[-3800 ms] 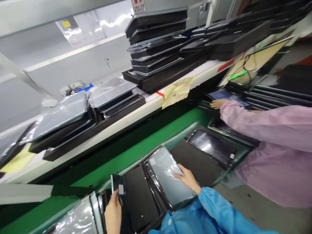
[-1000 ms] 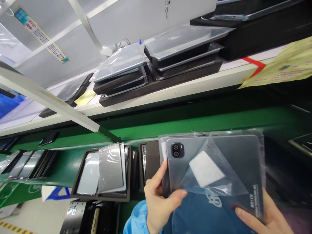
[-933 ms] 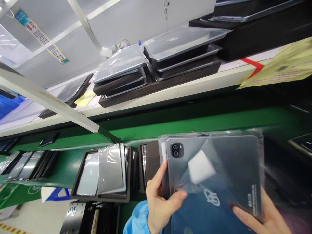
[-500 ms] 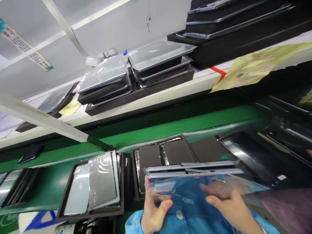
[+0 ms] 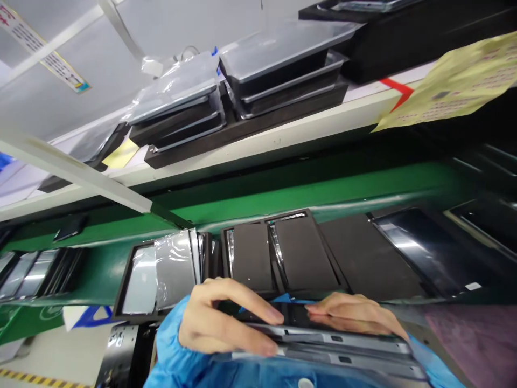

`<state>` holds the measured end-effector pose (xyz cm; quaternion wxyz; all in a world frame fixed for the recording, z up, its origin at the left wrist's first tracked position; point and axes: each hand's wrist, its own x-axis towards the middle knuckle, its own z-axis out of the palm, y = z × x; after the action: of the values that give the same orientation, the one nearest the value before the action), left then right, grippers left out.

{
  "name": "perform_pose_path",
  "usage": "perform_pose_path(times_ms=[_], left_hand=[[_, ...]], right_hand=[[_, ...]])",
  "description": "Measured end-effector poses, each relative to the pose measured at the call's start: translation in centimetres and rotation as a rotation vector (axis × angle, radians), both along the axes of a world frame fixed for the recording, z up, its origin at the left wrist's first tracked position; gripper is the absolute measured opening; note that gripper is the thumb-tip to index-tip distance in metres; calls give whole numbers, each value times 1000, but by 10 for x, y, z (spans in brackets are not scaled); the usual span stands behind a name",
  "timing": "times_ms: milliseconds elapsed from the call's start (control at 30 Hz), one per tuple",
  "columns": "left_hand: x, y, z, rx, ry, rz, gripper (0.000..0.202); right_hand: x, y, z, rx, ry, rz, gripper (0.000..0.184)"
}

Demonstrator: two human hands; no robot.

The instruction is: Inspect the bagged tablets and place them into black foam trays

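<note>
Grey wall panel (image 5: 194,21) behind the line, printed notice strip (image 5: 44,48) on it, top left. Pale metal strut (image 5: 68,167) crosses low on the left. White-edged shelf (image 5: 274,141) runs along the line; yellow-green paper sheet (image 5: 448,81) hangs over its edge just beside a red tape mark (image 5: 398,89). Green conveyor side panel (image 5: 307,188) sits below the shelf. Bottom left: pale floor (image 5: 36,355), yellow-and-black hazard tape (image 5: 36,380), steel machine panel (image 5: 117,345) near it. Light bright, even.
</note>
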<state>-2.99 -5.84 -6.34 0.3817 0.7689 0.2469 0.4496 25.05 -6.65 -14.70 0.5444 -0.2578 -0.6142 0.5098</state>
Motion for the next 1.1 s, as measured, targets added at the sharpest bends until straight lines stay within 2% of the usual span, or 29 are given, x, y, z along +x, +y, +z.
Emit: perform_pose_path(times_ms=[133, 200, 267, 367, 500, 600, 767, 833, 933, 1000, 1100], left_hand=[[7, 8, 32, 52, 207, -98, 29], [14, 12, 41, 82, 268, -147, 34], [19, 18, 45, 134, 294, -217, 30], [20, 25, 47, 190, 326, -268, 21], [16, 27, 42, 170, 348, -277, 21], [16, 26, 37, 240, 322, -301, 21], [25, 27, 43, 351, 327, -228, 8], [28, 27, 50, 313, 416, -212, 8], [31, 28, 55, 210, 491, -208, 10], [31, 27, 56, 167, 491, -234, 9], [29, 25, 54, 165, 516, -237, 12]], right_hand=[[3, -2, -2, -36, 9, -27, 20], [5, -4, -6, -15, -4, -42, 21], [7, -4, -7, 30, -28, -62, 24], [7, 0, -2, 34, -40, -68, 25], [7, 3, 3, -7, 2, -7, 27], [7, 3, 3, -17, -3, 21, 29], [3, 5, 9, 105, -58, -51, 24], [2, 7, 12, 111, -115, -72, 22], [1, 8, 14, 100, -124, -16, 24], [0, 8, 14, 88, -90, 10, 23], [-2, 4, 10, 70, -116, -21, 19]])
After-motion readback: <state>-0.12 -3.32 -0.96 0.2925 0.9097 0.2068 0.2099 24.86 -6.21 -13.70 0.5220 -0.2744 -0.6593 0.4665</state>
